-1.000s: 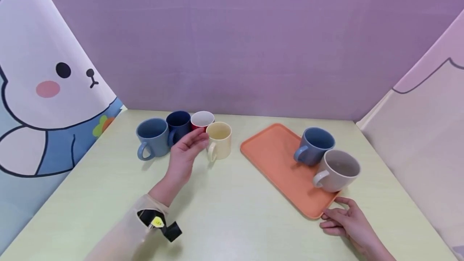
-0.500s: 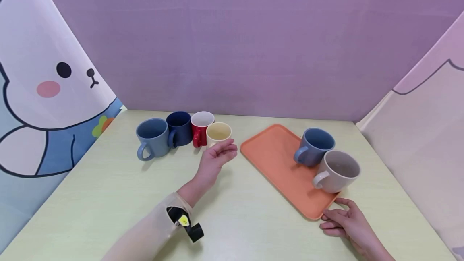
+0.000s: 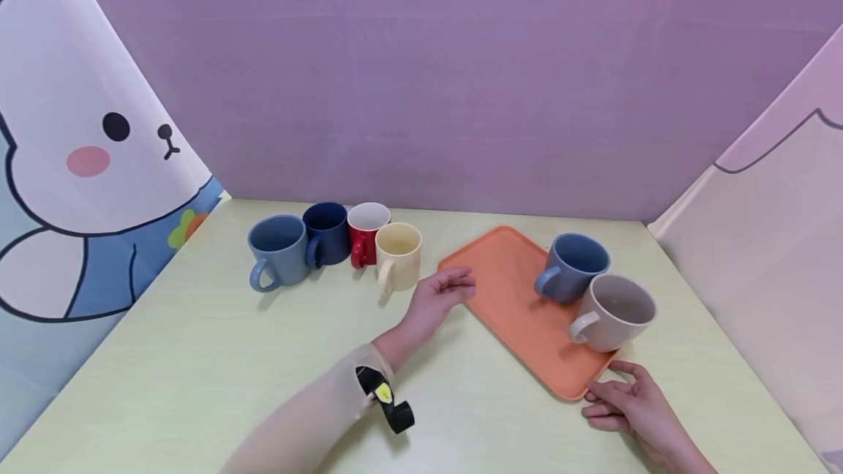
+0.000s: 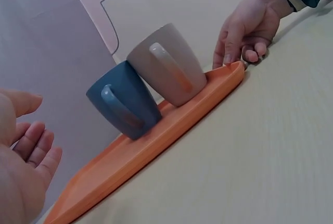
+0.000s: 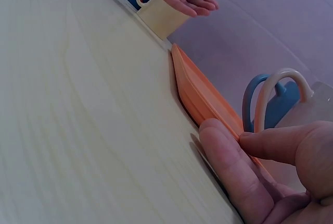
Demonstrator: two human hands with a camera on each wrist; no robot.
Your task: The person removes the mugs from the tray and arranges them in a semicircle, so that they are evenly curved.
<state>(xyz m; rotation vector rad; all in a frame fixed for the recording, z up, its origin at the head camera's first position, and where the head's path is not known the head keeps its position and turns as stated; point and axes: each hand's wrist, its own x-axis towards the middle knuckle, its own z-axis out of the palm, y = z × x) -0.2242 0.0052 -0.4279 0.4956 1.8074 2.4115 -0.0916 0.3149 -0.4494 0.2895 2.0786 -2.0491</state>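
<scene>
My left hand [image 3: 431, 307] hovers over the left edge of an orange tray [image 3: 503, 280], fingers loosely extended and holding nothing. At the tray's near right corner, my right hand [image 3: 631, 407] pinches the rim between thumb and fingers, seen close up in the right wrist view. Upright on the tray stand a blue mug [image 3: 571, 269] and, in front of it, a light grey mug [image 3: 612, 313]. Their handles point left and toward me. The left wrist view shows both mugs [image 4: 166, 65] from the side, close together.
Left of the tray stands a group of mugs: a cream mug [image 3: 398, 262], a red mug [image 3: 364, 229] with a white inside, a navy mug [image 3: 329, 236] and a lighter blue mug [image 3: 279, 247]. A purple backdrop [image 3: 461, 93] closes the table's far edge.
My left hand has moved right, from beside the cream mug, past its front, to the tray's left edge. The right hand keeps its grip, and the mugs and tray stay in place.
</scene>
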